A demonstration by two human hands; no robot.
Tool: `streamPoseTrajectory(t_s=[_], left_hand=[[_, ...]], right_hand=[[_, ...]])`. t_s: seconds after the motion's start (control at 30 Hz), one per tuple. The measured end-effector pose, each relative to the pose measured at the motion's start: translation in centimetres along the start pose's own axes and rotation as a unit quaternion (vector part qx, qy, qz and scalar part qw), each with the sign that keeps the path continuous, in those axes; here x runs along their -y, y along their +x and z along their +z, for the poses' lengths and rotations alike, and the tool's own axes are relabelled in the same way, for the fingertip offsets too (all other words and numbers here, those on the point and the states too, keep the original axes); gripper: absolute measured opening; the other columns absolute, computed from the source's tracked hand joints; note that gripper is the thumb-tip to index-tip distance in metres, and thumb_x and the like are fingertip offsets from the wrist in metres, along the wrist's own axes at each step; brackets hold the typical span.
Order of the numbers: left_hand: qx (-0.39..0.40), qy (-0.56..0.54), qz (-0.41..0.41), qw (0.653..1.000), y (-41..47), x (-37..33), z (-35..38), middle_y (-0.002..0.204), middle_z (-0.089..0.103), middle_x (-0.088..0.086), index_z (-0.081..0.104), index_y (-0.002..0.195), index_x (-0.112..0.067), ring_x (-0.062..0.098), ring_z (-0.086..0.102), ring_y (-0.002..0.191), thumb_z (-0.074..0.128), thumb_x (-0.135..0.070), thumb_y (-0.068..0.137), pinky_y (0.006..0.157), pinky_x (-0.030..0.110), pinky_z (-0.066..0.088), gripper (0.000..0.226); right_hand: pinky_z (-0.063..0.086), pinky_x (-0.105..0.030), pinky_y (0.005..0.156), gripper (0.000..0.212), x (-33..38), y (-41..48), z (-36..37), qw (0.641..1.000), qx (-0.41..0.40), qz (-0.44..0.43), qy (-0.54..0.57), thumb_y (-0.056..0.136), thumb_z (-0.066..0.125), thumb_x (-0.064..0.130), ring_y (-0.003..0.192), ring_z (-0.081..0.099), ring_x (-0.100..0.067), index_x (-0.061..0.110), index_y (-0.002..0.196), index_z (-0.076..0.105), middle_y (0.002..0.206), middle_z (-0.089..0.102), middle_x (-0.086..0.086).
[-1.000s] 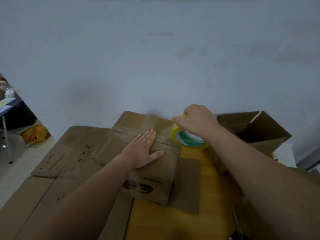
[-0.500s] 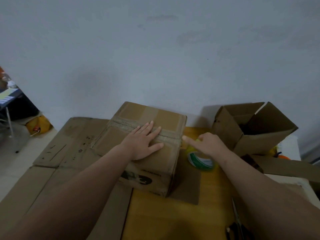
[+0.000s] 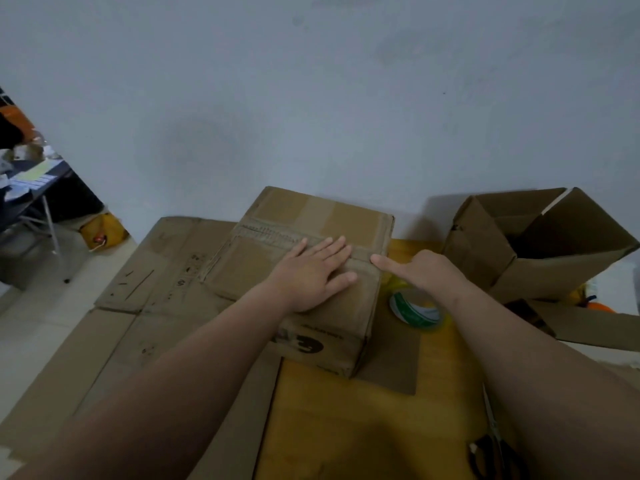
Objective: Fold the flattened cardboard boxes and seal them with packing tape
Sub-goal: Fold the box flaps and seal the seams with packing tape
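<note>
A closed cardboard box (image 3: 263,268) stands on the wooden table (image 3: 346,427), a strip of tape running along its top seam. My left hand (image 3: 311,271) lies flat on the box top, fingers straight over the seam. My right hand (image 3: 426,271) reaches to the box's right top edge, its forefinger stretched out and touching the tape end there. A tape roll (image 3: 415,310) with green and white print lies on the table just right of the box, below my right wrist. A second box (image 3: 526,251) stands open at the right, tilted toward me.
Flattened cardboard sheets (image 3: 138,289) spread over the left of the table and under the box. Scissors (image 3: 491,448) lie near the front right edge. A grey wall rises right behind the boxes. A cluttered desk (image 3: 31,181) and yellow bag (image 3: 100,230) are at far left.
My right hand has set the tape roll down on the table beside the box, let go, and moved its forefinger to the box's right top edge. My left hand stayed flat.
</note>
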State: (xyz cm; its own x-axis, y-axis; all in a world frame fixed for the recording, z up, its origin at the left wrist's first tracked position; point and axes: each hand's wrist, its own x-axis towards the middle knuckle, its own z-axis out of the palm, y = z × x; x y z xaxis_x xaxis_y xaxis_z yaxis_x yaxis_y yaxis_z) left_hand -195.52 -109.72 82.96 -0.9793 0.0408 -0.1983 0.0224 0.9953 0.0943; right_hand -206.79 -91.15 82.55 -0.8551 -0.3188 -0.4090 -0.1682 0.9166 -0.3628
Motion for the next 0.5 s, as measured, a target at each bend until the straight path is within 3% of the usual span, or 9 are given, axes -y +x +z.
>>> streamPoseTrajectory(t_s=[0.13, 0.3, 0.4, 0.5], left_hand=[[-0.025, -0.021, -0.13, 0.991, -1.7, 5.9, -0.6, 0.161, -0.007, -0.001, -0.001, 0.154, -0.019, 0.012, -0.004, 0.147, 0.013, -0.063, 0.095, 0.117, 0.033, -0.002, 0.075], [-0.01, -0.015, -0.237, 0.971, -2.0, 7.7, -0.9, 0.16, -0.012, 0.009, -0.008, 0.152, -0.009, 0.019, -0.009, 0.148, 0.008, -0.072, 0.087, 0.119, 0.035, -0.002, 0.091], [-0.011, -0.003, -0.237, 0.971, -1.2, 4.9, -0.8, 0.159, -0.013, 0.014, -0.01, 0.151, -0.006, 0.025, -0.011, 0.147, 0.001, -0.077, 0.08, 0.119, 0.039, -0.004, 0.101], [-0.013, -0.006, -0.145, 0.989, -0.5, 0.0, -0.2, 0.159, -0.012, 0.014, -0.009, 0.151, -0.007, 0.025, -0.011, 0.147, 0.0, -0.08, 0.077, 0.12, 0.04, -0.004, 0.105]], right_hand=[[0.03, -0.031, 0.054, 0.077, -0.1, -0.5, 0.2, 0.999, 0.006, -0.013, 0.03, 0.054, 0.035, 0.094, 0.049, 0.036, -0.018, 0.017, 0.06, 0.031, 0.055, 0.029, 0.0], [0.026, -0.032, 0.054, 0.074, -0.5, -0.4, 0.8, 0.999, -0.003, -0.026, 0.035, 0.057, 0.036, 0.093, 0.045, 0.025, -0.016, 0.02, 0.059, 0.023, 0.052, 0.019, 0.002], [0.029, -0.033, 0.054, 0.074, -0.1, -0.5, 0.7, 0.999, -0.001, -0.033, 0.008, 0.055, 0.028, 0.094, 0.045, 0.024, -0.016, 0.021, 0.06, 0.023, 0.052, 0.018, 0.002], [0.031, -0.032, 0.053, 0.072, 0.0, -0.6, 0.7, 1.0, -0.011, -0.019, 0.0, 0.063, 0.033, 0.092, 0.046, 0.031, -0.018, 0.02, 0.06, 0.028, 0.053, 0.024, 0.001]])
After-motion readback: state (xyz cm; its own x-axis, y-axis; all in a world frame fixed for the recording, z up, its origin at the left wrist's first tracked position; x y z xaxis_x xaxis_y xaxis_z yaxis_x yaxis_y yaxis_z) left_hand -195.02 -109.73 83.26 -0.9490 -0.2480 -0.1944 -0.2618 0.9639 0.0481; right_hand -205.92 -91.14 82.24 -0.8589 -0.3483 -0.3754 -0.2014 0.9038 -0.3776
